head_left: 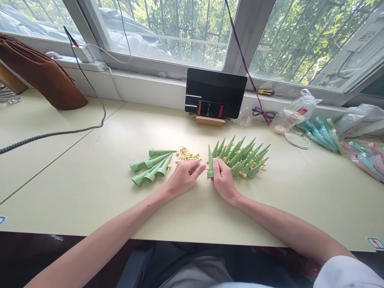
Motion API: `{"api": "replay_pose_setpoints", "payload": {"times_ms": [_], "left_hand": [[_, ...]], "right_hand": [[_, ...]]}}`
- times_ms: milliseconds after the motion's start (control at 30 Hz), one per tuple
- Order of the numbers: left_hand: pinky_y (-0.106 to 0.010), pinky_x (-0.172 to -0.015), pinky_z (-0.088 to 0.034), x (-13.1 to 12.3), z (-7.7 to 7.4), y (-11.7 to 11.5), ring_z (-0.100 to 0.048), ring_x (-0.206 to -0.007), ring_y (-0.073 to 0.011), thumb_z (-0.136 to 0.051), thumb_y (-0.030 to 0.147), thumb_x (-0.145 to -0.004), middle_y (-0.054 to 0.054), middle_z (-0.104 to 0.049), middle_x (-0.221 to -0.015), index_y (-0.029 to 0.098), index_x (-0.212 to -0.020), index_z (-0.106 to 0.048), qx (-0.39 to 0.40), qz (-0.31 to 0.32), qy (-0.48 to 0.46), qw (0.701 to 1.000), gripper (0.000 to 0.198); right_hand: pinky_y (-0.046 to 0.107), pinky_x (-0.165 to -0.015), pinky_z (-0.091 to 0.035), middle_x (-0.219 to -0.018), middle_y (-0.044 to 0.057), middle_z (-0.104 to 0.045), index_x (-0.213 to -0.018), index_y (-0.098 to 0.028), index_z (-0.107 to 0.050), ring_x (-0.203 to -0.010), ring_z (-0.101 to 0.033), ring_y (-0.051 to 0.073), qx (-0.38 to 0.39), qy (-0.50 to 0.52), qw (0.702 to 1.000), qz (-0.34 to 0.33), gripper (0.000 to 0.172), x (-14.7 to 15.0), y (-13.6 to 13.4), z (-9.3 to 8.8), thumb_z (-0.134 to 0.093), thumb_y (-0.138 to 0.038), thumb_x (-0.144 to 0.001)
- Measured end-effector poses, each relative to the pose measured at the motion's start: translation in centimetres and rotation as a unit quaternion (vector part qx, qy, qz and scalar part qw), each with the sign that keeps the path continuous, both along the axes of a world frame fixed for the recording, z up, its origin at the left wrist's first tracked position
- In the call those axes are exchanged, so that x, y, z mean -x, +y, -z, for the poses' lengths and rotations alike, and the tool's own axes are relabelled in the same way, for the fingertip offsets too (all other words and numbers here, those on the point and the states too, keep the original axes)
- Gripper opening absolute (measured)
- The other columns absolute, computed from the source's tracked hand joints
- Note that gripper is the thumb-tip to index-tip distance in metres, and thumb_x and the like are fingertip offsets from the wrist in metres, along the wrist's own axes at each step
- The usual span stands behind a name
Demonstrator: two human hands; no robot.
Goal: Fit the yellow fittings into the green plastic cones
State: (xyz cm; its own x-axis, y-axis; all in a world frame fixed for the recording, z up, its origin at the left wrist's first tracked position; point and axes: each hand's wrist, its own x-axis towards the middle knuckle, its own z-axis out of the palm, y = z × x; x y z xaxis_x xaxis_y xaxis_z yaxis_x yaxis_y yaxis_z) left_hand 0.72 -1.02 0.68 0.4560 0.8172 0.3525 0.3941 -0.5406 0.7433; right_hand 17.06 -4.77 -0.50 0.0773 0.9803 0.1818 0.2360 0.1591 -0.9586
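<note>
your right hand (223, 180) is closed around a green spike (210, 162), holding it by its wide lower end with the tip pointing up, just in front of you at the middle of the table (90, 192). your left hand (183, 178) sits at nine o'clock of the spike, close beside it, with thumb and forefinger pinched together toward its base; whether a small piece is caught between them is too small to tell.

the spike looks like hard moulded plastic: light, stiff, smooth, and tapered, so it would likely slide out of a grip taken near the point. the broad collar at the base looks like the surest place to hold.

at two o'clock of your right hand, a packed heap of spikes (243, 158) lies with the tips fanned away from you. at ten o'clock of your left hand lie loose green spikes (153, 166), and at twelve o'clock a scatter of beige pegs (188, 154). farther back at twelve o'clock, a phone (212, 109) leans on a dark tablet (216, 90).
</note>
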Motion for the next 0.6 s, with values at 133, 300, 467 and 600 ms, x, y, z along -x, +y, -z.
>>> {"api": "replay_pose_setpoints", "payload": {"times_ms": [133, 300, 467, 600], "left_hand": [[-0.022, -0.042, -0.031, -0.2, -1.2, -0.4, -0.042, -0.04, -0.0066, -0.049, 0.053, -0.094, 0.002, -0.05, -0.052, 0.015, -0.062, -0.053, 0.239, 0.03, -0.065, 0.968, 0.05], [-0.018, -0.036, -0.023, -0.2, -1.5, -0.6, -0.038, -0.035, -0.0056, -0.056, 0.058, -0.089, 0.004, -0.046, -0.045, 0.014, -0.065, -0.056, 0.405, 0.076, -0.142, 0.9, 0.05], [-0.017, -0.037, -0.022, 0.0, -0.9, -0.2, -0.041, -0.039, -0.0048, -0.065, 0.053, -0.085, 0.003, -0.048, -0.049, 0.012, -0.069, -0.061, 0.472, 0.113, -0.187, 0.854, 0.044], [-0.017, -0.039, -0.018, 0.0, -0.9, -0.2, -0.041, -0.041, -0.0036, -0.071, 0.05, -0.08, 0.0, -0.053, -0.056, 0.011, -0.07, -0.063, 0.504, 0.102, -0.202, 0.833, 0.042]], "right_hand": [[0.025, -0.051, -0.037, -0.064, -0.003, -0.047, -0.076, -0.022, -0.043, -0.053, -0.046, 0.012, -0.032, -0.035, 0.999, 0.017, 0.035, 0.0, -0.1, 0.3, -0.034, -0.043, -0.103], [0.026, -0.053, -0.033, -0.067, -0.003, -0.045, -0.081, -0.022, -0.048, -0.055, -0.039, 0.012, -0.058, -0.07, 0.996, 0.018, 0.034, 0.0, -0.1, 0.3, -0.033, -0.041, -0.104], [0.026, -0.054, -0.031, -0.067, -0.003, -0.045, -0.083, -0.021, -0.05, -0.055, -0.037, 0.012, -0.059, -0.084, 0.995, 0.012, 0.034, -0.1, 0.0, 0.2, -0.032, -0.04, -0.104], [0.026, -0.054, -0.03, -0.065, -0.004, -0.042, -0.08, -0.021, -0.047, -0.055, -0.035, 0.011, -0.075, -0.102, 0.992, 0.015, 0.034, 0.0, 0.1, 0.3, -0.032, -0.039, -0.104]]}}
